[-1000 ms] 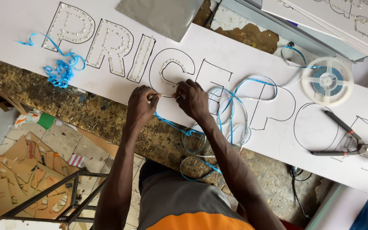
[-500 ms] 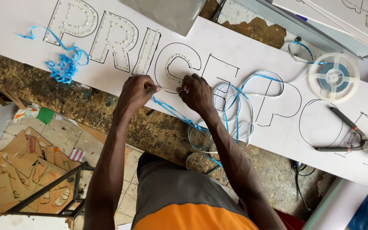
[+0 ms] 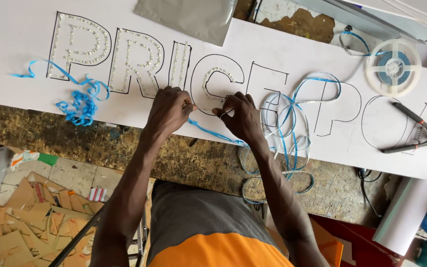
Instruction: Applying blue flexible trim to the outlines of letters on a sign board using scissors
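Item: LED strip (image 3: pixel 204 129), pinched at both ends of a short span. My left hand (image 3: pixel 171 110) and right hand (image 3: pixel 240 116) hold it over the white board (image 3: pixel 292 54) near its front edge; strip runs left-right, slack trailing right.

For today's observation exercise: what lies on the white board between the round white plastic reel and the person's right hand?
In the head view, between the round white plastic reel and the right hand lie loose loops of blue-backed strip over outlined letters on the white board.

A sign workshop: lettered white board (image 3: pixel 292 44), pliers (image 3: pixel 416 134), cardboard offcuts (image 3: pixel 21 217).
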